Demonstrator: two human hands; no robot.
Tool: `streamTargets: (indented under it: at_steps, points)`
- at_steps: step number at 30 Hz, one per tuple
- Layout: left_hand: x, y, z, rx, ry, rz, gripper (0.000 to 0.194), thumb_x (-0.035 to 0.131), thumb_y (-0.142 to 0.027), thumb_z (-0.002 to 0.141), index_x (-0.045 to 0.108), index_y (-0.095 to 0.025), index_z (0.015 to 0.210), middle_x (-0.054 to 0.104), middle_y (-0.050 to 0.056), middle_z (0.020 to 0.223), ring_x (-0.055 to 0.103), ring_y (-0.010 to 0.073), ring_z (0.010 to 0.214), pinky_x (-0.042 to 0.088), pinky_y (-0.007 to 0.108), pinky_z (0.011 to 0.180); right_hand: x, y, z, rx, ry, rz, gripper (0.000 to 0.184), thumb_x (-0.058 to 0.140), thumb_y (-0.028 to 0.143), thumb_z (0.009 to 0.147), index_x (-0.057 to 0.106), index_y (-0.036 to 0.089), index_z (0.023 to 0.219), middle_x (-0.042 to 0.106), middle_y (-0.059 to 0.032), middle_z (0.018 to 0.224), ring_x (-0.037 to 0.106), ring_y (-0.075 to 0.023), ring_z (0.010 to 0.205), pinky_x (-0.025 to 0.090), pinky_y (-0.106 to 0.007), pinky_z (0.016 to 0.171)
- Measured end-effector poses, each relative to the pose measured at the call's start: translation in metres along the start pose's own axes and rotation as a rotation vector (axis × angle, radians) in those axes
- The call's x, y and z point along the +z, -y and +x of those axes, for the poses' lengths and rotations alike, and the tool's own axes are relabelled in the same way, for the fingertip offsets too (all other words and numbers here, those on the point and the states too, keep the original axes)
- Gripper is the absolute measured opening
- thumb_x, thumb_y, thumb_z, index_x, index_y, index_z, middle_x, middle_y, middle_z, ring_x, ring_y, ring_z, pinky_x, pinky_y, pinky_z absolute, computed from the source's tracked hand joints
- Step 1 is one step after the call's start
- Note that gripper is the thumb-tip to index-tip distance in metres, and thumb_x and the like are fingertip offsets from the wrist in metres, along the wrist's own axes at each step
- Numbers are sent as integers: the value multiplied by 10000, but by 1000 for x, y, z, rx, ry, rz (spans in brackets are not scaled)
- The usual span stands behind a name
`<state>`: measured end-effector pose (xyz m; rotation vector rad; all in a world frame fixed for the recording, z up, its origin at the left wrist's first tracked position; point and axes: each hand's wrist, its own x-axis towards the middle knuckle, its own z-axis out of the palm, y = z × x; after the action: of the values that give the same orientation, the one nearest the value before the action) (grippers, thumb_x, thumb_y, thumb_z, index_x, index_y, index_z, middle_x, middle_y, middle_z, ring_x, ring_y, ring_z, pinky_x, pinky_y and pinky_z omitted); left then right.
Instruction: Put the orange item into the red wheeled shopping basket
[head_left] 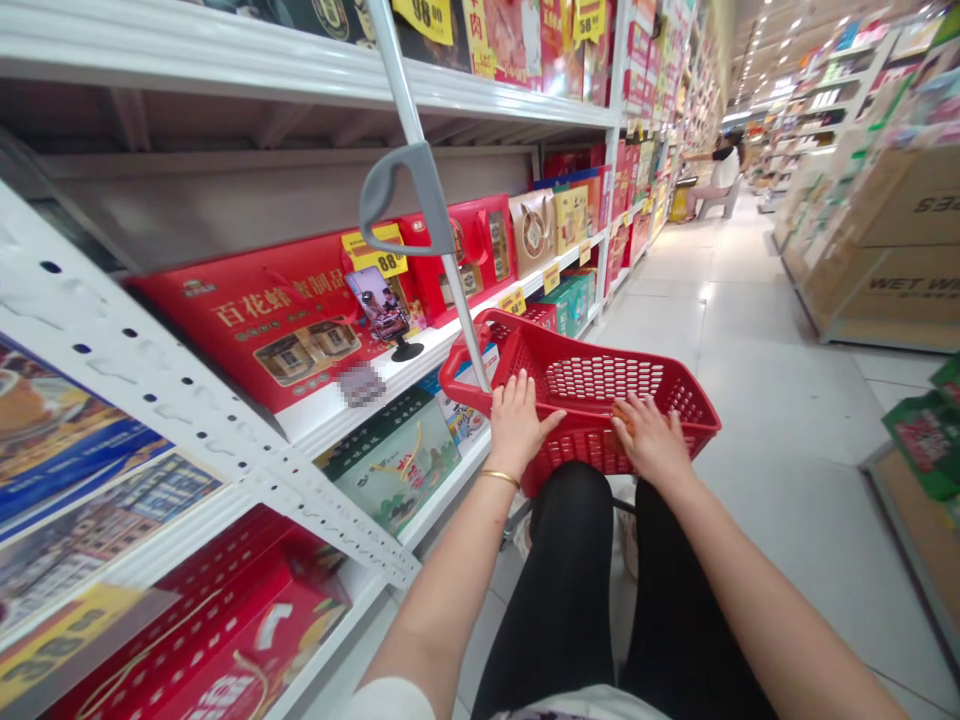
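A red plastic shopping basket (615, 375) with perforated walls is in front of my knees, its long telescopic metal handle (466, 310) with a grey grip (409, 195) rising on the left. My left hand (517, 425) lies on the basket's near rim close to the handle's foot, fingers stretched out and thumb apart. Over the same rim farther right, my right hand (651, 435) has its fingers bent around a small orange-brown thing (622, 411), mostly hidden, whose kind I cannot make out. The visible part of the basket's inside shows red mesh.
White shelves (517, 95) with gift boxes (247, 310) run along the left. A phone-shaped display on a small stand (407, 351) is on one shelf. Stacked cartons (892, 240) flank the aisle floor (750, 400) at right. A person (721, 170) sits farther down.
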<state>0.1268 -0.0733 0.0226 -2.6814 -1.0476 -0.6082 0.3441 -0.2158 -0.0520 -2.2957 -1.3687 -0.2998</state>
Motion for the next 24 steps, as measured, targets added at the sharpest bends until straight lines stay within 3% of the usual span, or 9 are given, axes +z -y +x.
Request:
streamTargets:
  at_steps: [3, 5, 7, 11, 14, 17, 24]
  points:
    - [1, 0, 0, -7, -7, -12, 897, 270, -774, 1053, 464, -123, 1639, 354, 157, 1756, 339, 316, 1621, 253, 507, 1321, -3, -26, -2, 108, 7, -1, 567, 284, 492, 1129, 559, 257, 1566, 447, -86, 1713, 316, -361, 1620, 248, -759, 1258]
    - [1, 1, 0, -10, -12, -14, 899, 265, -773, 1054, 470, -119, 1635, 357, 158, 1754, 336, 312, 1623, 255, 509, 1321, -2, -19, 3, 134, 21, 5, 574, 275, 496, 1130, 567, 255, 1561, 447, -81, 1713, 310, -376, 1621, 253, -773, 1250]
    - [1, 1, 1, -10, -13, -16, 908, 262, -781, 1050, 470, -118, 1636, 359, 154, 1753, 337, 314, 1622, 259, 508, 1321, 2, 6, 9, 92, 28, 15, 575, 275, 493, 1130, 567, 254, 1564, 456, -85, 1707, 323, -380, 1614, 242, -772, 1254]
    - [1, 1, 1, -11, -4, -1, 911, 245, -783, 1049, 462, -126, 1642, 349, 148, 1759, 340, 317, 1621, 257, 502, 1322, 12, 71, 19, -134, 20, 80, 569, 288, 471, 1131, 523, 259, 1603, 424, -76, 1725, 332, -351, 1616, 241, -706, 1287]
    - [0, 2, 1, -1, 7, 14, 870, 257, -754, 1063, 461, -140, 1644, 352, 145, 1759, 340, 310, 1623, 262, 498, 1320, 14, 94, 21, -224, 9, 118, 560, 301, 433, 1127, 500, 260, 1621, 414, -76, 1731, 347, -333, 1613, 270, -668, 1289]
    - [-1, 2, 1, 5, 6, 10, 878, 289, -770, 1052, 454, -149, 1651, 349, 138, 1761, 341, 314, 1622, 260, 501, 1323, 13, 77, 18, -226, -6, 104, 554, 333, 461, 1121, 525, 269, 1604, 451, -87, 1709, 378, -326, 1597, 288, -644, 1285]
    - [2, 2, 1, -6, 4, -27, 886, 295, -779, 1047, 455, -152, 1653, 346, 134, 1762, 336, 322, 1625, 244, 511, 1329, 1, -25, 2, 8, -40, -23, 544, 315, 467, 1122, 590, 244, 1535, 528, -95, 1657, 409, -328, 1577, 259, -678, 1283]
